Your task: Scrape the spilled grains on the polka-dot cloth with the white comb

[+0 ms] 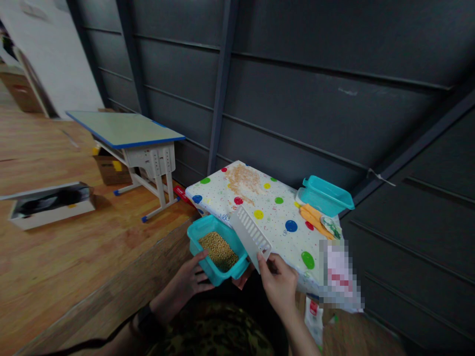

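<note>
My left hand (188, 278) is closed on the near left side of a turquoise plastic tub (236, 273), its thumb over the rim. Yellowish soybeans (218, 250) cover the bottom of this tub, which is held tilted at the near edge of the table. In my right hand (279, 283) is a white slotted plastic tray (249, 238), pinched at its near end between thumb and fingers. The tray slants up beside the tub's right rim, over the tabletop. Whether it touches the rim I cannot tell.
Tan loose bits (243, 182) lie scattered on the dotted tablecloth (274, 225). A second turquoise tub (328, 197), an orange cloth-like item (314, 218) and a pixelated pale packet (338, 272) are at right. A dark panelled wall (297, 99) stands behind; a desk (126, 129) stands left.
</note>
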### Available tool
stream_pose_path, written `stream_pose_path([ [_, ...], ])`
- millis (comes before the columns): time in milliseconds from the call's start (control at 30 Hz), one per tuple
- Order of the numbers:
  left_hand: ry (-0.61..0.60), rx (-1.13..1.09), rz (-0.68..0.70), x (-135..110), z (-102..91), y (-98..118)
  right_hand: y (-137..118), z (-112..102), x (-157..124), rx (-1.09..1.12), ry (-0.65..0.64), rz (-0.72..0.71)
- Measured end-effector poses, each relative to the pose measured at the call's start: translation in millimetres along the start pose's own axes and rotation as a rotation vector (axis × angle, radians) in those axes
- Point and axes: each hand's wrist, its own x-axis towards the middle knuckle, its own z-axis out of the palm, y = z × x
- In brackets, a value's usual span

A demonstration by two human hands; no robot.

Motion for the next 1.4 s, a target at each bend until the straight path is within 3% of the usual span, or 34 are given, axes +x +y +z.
stream_pose_path([
  [200, 0.032, 0.011, -0.004, 3, -0.5, 0, 20, 4, 24, -0.078, 0.048, 0.103],
  [467, 0.054, 0.013, -0.03, 12, -4.2, -1, 25, 38, 50, -0.074, -0.017, 0.117],
  [1067, -0.021, 0.043, 0.032, 7, -8.4, 4, 14, 46, 51, -0.004, -0.068, 0.096],
  [1400, 0.027, 0.037, 0.021, 0, -1.7, 8, 14, 44, 47, 0.008, -0.097, 0.118],
])
